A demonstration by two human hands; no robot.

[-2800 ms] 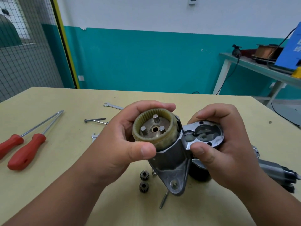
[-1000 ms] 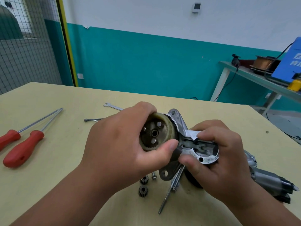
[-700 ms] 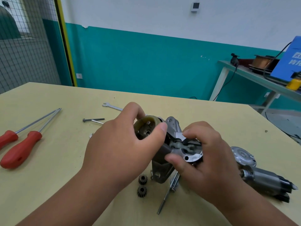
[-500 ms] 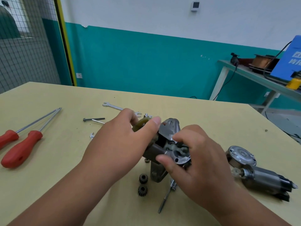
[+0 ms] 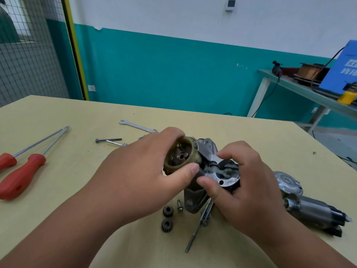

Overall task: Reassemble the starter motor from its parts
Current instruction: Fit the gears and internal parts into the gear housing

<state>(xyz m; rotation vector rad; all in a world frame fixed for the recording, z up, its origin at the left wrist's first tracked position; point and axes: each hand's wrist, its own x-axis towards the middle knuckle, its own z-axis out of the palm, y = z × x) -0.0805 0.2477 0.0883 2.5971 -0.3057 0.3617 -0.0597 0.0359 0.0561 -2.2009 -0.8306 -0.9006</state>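
My left hand grips the yellowish ring gear that sits in the starter housing; thumb and fingers curl round its rim, and three pins and a centre hole show inside. My right hand holds the housing's round silver flange between thumb and fingers. The housing's mounting ear points down, just above the table. Two small dark planet gears lie on the table below the hands. The motor body with its end cap lies to the right.
Two red-handled screwdrivers lie at the left. A spanner and a long bolt lie beyond the hands. A long through bolt and a short screw lie under the housing. A side bench holds a wire spool and blue machine.
Both hands have lowered the housing toward the table and tilted it. The ring gear's open face turned away, then back into view. The left thumb stays on its rim.
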